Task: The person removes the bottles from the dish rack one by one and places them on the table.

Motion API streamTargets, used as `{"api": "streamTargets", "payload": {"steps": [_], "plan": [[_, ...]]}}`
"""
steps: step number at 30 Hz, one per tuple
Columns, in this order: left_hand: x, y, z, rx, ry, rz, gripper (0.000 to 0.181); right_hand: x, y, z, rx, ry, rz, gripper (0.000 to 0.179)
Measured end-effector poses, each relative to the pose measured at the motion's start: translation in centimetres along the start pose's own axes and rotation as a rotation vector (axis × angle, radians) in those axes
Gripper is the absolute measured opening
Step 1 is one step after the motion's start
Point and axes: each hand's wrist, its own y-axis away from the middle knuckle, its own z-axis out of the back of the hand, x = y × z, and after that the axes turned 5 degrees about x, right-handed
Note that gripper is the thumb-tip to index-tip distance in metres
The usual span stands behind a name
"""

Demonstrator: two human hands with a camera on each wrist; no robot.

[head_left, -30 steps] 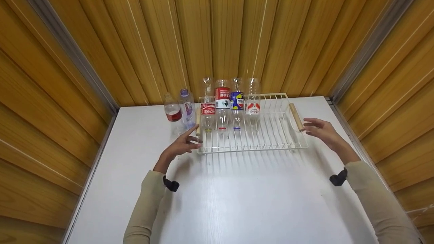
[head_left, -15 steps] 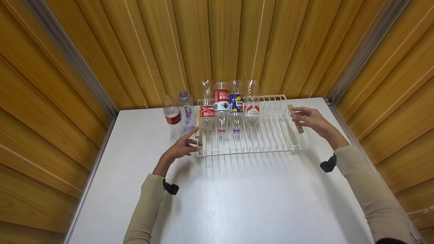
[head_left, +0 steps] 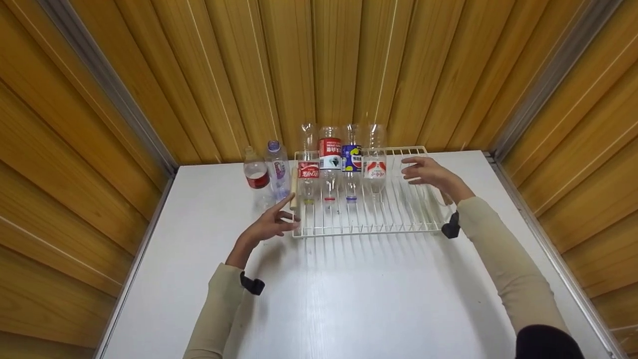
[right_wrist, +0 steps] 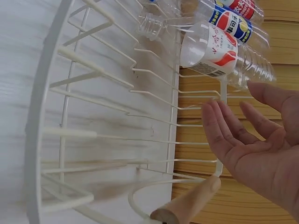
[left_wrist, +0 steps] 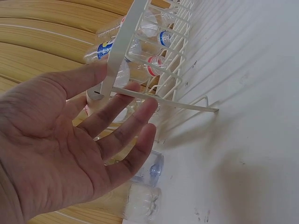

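A white wire rack (head_left: pixel 369 232) with wooden handles stands on the white table. Several clear plastic bottles lean neck-down in its left half; one has a red-and-white label (head_left: pixel 375 169), another a blue-and-yellow label (head_left: pixel 352 158). My left hand (head_left: pixel 269 227) is at the rack's front left corner, its thumb touching the white frame in the left wrist view and its other fingers loosely bent below. My right hand (head_left: pixel 428 174) hovers over the rack's right half, fingers apart and holding nothing. In the right wrist view its fingertips lie just beside the uncapped bottle (right_wrist: pixel 215 51).
Two more bottles stand left of the rack: a red-labelled bottle (head_left: pixel 257 179) and a purple-tinted bottle (head_left: pixel 279 172). A wood-panelled wall (head_left: pixel 339 60) rises behind the table (head_left: pixel 339 299). The right wooden handle (right_wrist: pixel 189 200) sits below my right hand.
My right hand has moved left from beside the right handle, past it, to above the rack near the bottles. My left hand stays at the rack's left corner.
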Motion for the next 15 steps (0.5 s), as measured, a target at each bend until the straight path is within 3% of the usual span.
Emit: {"api": "streamTargets", "payload": {"steps": [9, 15], "plan": [[0.4, 0.3, -0.2, 0.005, 0.003, -0.009, 0.088, 0.1, -2.2, -2.9, 0.179, -0.076, -0.084, 0.083], [0.4, -0.2, 0.2, -0.006, 0.0, -0.016, 0.087, 1.2, -3.9, -4.4, 0.151, -0.109, -0.16, 0.103]]}}
